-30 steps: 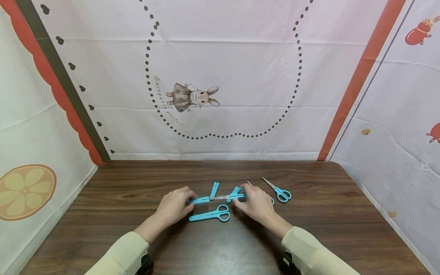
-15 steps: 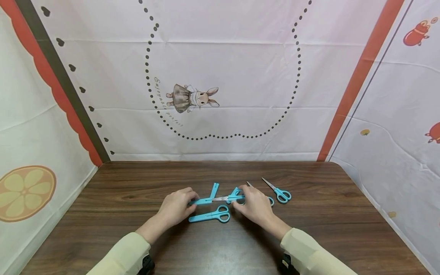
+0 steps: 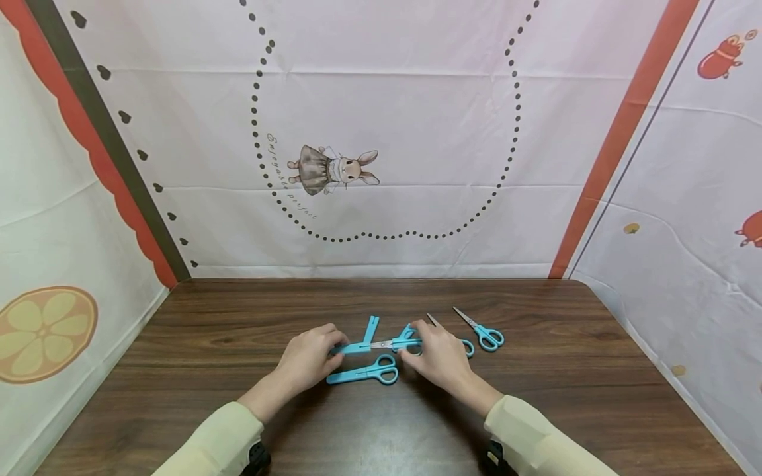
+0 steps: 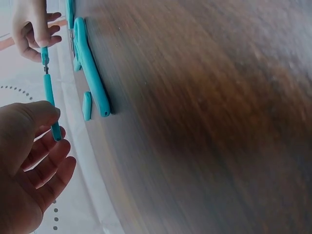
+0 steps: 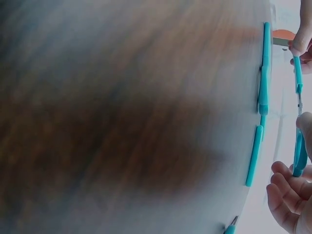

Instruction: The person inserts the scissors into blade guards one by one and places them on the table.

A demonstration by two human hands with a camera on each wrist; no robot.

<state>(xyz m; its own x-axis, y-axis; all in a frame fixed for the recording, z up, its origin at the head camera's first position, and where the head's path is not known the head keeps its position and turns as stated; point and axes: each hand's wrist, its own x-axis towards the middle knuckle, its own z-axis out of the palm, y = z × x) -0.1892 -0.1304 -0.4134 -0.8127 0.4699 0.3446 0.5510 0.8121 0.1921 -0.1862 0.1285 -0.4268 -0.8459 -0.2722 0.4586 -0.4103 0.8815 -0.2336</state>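
- The left hand (image 3: 309,357) pinched a blue sheath (image 3: 356,348) between thumb and fingers, its other fingers loosely spread in the left wrist view.
- The right hand (image 3: 439,354) gripped the blue handle of the held scissors (image 3: 400,344).
- The hands stood apart, joined only by the scissors and sheath between them.
- The blade pointed towards the left hand; part of its metal showed between sheath and handle, the tip being hidden inside the sheath.
- Both wrist views showed this pair raised above the wooden table (image 3: 381,423).
- A sheathed pair of scissors (image 3: 363,373) lay on the table, nearer the person than the held pair.
- A loose blue sheath (image 3: 372,329) lay just beyond.
- Bare-bladed scissors (image 3: 481,332) rested to the right of the right hand.
- Another pair of scissors (image 3: 468,348) was partly hidden behind that hand.
- A printed cloth (image 3: 417,119) hung behind the table.
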